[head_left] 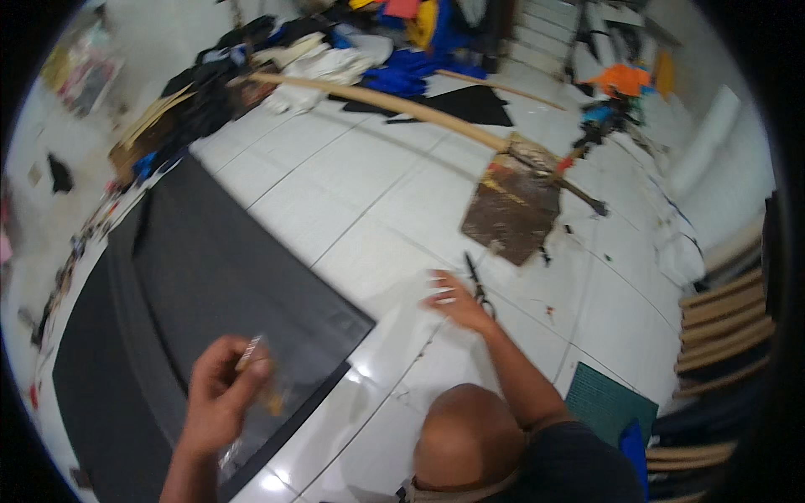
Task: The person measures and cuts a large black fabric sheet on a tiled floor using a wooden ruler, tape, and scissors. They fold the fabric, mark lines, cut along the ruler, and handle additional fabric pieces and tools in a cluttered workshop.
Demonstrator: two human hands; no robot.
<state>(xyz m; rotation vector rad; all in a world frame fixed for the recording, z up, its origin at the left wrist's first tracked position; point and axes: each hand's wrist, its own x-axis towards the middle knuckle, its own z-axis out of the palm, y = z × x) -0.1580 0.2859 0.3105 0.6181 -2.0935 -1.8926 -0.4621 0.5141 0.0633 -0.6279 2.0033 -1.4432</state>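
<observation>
My left hand (222, 390) is closed in a pinch on a small clear plastic packet (254, 348), with a bit of tan or yellowish colour at it. What the packet holds is too blurred to tell. Beneath that hand a large black sheet (226, 260) lies layered on the floor. My right hand (457, 302) reaches forward over the white tiles, fingers spread and nothing visible in them. Right beside its fingers lie black-handled scissors (480, 289), pointing away from me; part of them is hidden by the hand.
A worn brown board (513, 205) lies ahead, with a long wooden pole (377, 99) reaching from it to the far left. Piled cloth (402, 74) lines the back. To my right are a green cutting mat (612, 398) and stacked brown-edged pieces (725, 323). My bent knee (465, 436) is in front.
</observation>
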